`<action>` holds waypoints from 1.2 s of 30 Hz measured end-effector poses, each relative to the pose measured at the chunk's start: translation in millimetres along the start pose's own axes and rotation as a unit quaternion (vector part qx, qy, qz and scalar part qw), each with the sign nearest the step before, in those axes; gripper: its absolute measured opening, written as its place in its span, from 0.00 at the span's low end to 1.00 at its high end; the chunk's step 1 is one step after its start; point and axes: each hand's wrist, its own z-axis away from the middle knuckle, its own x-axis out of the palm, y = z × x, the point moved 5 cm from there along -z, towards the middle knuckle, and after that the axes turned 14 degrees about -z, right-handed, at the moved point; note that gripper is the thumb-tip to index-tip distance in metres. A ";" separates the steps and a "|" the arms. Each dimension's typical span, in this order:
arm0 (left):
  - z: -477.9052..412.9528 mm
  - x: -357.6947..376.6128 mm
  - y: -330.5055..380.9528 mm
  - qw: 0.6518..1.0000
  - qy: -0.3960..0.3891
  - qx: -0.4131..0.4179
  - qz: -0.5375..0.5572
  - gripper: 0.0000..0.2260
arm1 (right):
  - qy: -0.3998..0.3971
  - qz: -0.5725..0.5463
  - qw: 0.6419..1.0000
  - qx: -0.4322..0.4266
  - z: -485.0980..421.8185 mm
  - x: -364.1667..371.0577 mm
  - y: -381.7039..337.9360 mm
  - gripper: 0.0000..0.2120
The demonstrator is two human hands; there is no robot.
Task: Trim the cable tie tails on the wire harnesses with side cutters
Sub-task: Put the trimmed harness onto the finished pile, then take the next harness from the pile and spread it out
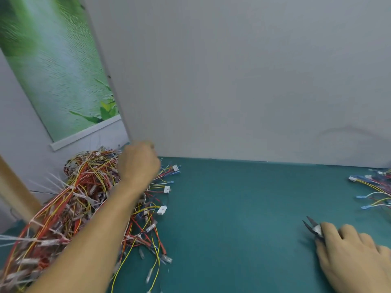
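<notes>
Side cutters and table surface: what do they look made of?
Side cutters: metal jaws, dark with a bright patch near the pivot, probably steel; handles hidden by the right hand. Table surface: teal, matte, likely a rubber or vinyl mat.

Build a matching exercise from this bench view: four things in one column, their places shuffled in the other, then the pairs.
Things
1. side cutters
2. large harness pile
3. small harness bundle
4. green poster

Places
A. at the far right edge of the teal mat
B. on the wall, upper left
C. held in the right hand, tips sticking out past the fingers
D. on the left of the mat, with the left hand reaching into it

Pairs: 1-C, 2-D, 3-A, 4-B
</notes>
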 end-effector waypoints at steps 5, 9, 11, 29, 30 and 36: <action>-26.8 20.3 -99.5 0.960 -0.097 -0.152 -0.215 0.17 | 0.014 -0.005 1.000 0.003 -2.1 1.9 -2.7 0.16; -20.9 42.5 -124.3 0.951 -0.157 -0.131 -0.232 0.14 | 0.012 0.000 1.000 0.020 -1.1 0.6 -2.4 0.16; -18.2 42.2 -125.7 0.956 -0.121 -0.103 -0.245 0.15 | 0.006 -0.027 0.999 0.032 -1.4 -2.7 -3.0 0.15; -20.0 -41.6 -89.3 0.982 0.137 -0.113 0.063 0.11 | 0.026 -0.008 0.999 -0.027 2.7 -10.0 -6.0 0.15; -19.1 -55.3 -84.9 0.973 0.190 -0.096 0.086 0.11 | 0.033 -0.006 0.999 -0.035 2.6 -10.0 -7.4 0.16; -34.0 -61.9 -71.7 0.992 0.098 -0.084 0.008 0.09 | -0.021 -0.015 1.000 0.011 -1.8 -1.4 0.5 0.15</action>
